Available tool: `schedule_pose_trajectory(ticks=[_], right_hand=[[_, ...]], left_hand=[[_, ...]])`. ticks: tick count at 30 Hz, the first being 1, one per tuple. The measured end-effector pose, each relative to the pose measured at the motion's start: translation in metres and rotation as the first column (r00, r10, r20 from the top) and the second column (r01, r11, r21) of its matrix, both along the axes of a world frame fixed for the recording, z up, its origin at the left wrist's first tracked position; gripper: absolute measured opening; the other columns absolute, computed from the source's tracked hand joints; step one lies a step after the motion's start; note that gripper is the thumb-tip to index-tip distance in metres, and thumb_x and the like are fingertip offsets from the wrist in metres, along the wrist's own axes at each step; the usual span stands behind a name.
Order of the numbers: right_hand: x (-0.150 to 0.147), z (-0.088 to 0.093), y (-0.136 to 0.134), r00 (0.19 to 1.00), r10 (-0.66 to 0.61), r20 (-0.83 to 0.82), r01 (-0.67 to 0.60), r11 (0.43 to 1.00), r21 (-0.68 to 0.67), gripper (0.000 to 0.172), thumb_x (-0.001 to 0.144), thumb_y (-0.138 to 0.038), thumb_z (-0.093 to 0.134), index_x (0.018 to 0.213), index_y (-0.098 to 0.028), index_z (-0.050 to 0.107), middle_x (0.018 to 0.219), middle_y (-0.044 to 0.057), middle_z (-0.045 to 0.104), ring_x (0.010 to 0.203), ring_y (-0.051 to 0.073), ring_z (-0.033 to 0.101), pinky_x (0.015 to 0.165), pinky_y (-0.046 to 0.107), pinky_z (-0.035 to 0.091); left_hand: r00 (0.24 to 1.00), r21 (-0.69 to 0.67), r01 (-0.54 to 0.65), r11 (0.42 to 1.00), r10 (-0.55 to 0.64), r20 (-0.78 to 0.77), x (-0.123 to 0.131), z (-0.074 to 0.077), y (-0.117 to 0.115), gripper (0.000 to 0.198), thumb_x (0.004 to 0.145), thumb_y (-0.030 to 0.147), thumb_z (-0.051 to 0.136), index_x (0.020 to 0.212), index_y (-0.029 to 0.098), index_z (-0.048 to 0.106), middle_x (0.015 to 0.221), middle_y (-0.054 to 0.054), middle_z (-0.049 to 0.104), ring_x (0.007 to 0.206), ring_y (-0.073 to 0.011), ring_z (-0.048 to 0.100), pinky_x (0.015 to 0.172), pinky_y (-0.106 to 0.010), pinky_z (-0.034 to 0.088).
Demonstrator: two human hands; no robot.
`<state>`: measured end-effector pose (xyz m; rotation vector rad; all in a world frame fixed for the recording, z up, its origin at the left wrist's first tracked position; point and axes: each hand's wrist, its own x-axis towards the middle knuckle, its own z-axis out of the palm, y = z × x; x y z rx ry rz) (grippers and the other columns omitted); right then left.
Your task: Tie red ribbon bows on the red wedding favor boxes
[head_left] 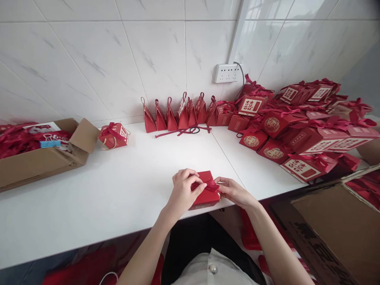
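Note:
A red gift box [204, 199] rests near the front edge of the white table, with a dark red ribbon [211, 185] across its top. From the left side my left hand [187, 187] reaches over the box, thumb and fingers pinched together at the ribbon. On the other side my right hand [233, 191] has its thumb and fingers closed on the ribbon's right end, against the box's side. The ribbon part between my left fingers is mostly hidden.
Many finished red boxes [273, 122] are piled at the right. Several pointed red boxes [170, 118] line the wall, with loose ribbons [178, 132] before them. A cardboard box [44, 158] and one small gift box [114, 135] stand left. A large carton [335, 221] stands lower right.

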<state>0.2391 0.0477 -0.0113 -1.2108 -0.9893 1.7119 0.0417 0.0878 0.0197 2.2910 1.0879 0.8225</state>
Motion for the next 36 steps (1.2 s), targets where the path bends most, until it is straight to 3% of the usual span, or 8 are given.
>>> schedule_pose_trajectory(ticks=[6,14,18,22,27,29,32,36], right_hand=[[0.009,0.015,0.012,0.977,-0.189,0.1,0.171,0.972,0.162,0.033,0.065,-0.042,0.075,0.073,-0.017,0.055,0.063,-0.004,0.053,0.056,0.009,0.045,0.058,0.025,0.036],[0.001,0.05,0.058,0.957,-0.163,0.239,0.08,0.943,0.323,0.045,0.066,-0.043,0.071,0.1,-0.016,0.058,0.058,-0.006,0.049,0.053,0.009,0.041,0.054,0.025,0.032],[-0.004,0.046,0.078,0.935,-0.114,0.336,0.009,0.954,0.3,0.042,0.068,-0.042,0.069,0.101,-0.017,0.058,0.055,-0.008,0.047,0.051,0.008,0.039,0.053,0.024,0.032],[-0.008,0.031,0.086,0.888,-0.111,0.447,-0.001,0.97,0.243,0.034,0.065,-0.035,0.073,0.093,-0.017,0.062,0.059,-0.003,0.058,0.055,0.012,0.049,0.055,0.025,0.036],[-0.008,0.024,0.053,0.782,-0.36,0.509,0.202,0.919,0.339,0.029,0.077,-0.047,0.062,0.089,-0.021,0.057,0.084,0.004,0.064,0.076,0.017,0.056,0.065,0.028,0.04],[-0.009,0.026,0.029,0.712,-0.439,0.549,0.241,0.886,0.396,0.034,0.082,-0.055,0.051,0.077,-0.021,0.053,0.075,0.002,0.059,0.067,0.016,0.052,0.06,0.027,0.037],[-0.013,0.031,-0.003,0.714,-0.325,0.621,0.132,0.933,0.336,0.046,0.083,-0.06,0.047,0.059,-0.021,0.043,0.053,-0.002,0.045,0.05,0.012,0.038,0.049,0.027,0.027],[-0.019,0.035,-0.02,0.774,-0.186,0.606,0.04,0.968,0.246,0.045,0.08,-0.057,0.054,0.056,-0.02,0.043,0.051,-0.003,0.045,0.048,0.011,0.035,0.048,0.027,0.023]], left_hand=[[1.0,0.01,-0.001,1.0,0.002,-0.012,-0.001,0.001,-0.001,0.011,0.086,0.028,0.056,0.078,0.022,0.06,0.092,-0.002,0.059,0.099,-0.0193,0.053,0.093,-0.04,0.035],[0.999,-0.005,-0.022,1.0,0.022,-0.025,-0.001,0.003,-0.003,0.004,0.088,0.024,0.053,0.091,0.023,0.054,0.095,-0.001,0.062,0.096,-0.0192,0.054,0.091,-0.04,0.035],[0.999,0.015,-0.013,1.0,0.013,-0.043,-0.002,0.004,-0.003,0.013,0.09,0.021,0.048,0.101,0.023,0.054,0.1,-0.001,0.063,0.098,-0.0186,0.055,0.095,-0.042,0.033],[0.994,0.08,0.011,0.997,-0.003,-0.105,-0.003,0.003,-0.003,0.025,0.091,0.018,0.043,0.11,0.026,0.057,0.099,-0.003,0.06,0.099,-0.0184,0.054,0.094,-0.041,0.034],[0.993,0.107,0.022,0.994,-0.009,-0.121,-0.003,0.001,-0.003,0.024,0.09,0.018,0.044,0.104,0.026,0.063,0.101,-0.004,0.058,0.103,-0.0193,0.052,0.095,-0.041,0.033],[0.994,0.091,0.023,0.996,-0.013,-0.113,-0.003,0.001,-0.003,0.024,0.09,0.019,0.044,0.103,0.025,0.063,0.102,-0.004,0.058,0.103,-0.0194,0.052,0.095,-0.041,0.032],[0.995,0.081,0.016,0.997,-0.008,-0.101,-0.002,0.002,-0.002,0.024,0.09,0.019,0.045,0.102,0.025,0.064,0.101,-0.004,0.058,0.103,-0.0201,0.052,0.096,-0.043,0.032],[0.999,0.071,0.035,0.997,-0.033,-0.023,-0.002,0.004,-0.003,0.024,0.089,0.02,0.047,0.106,0.027,0.062,0.104,-0.004,0.057,0.104,-0.0201,0.052,0.098,-0.042,0.033]])
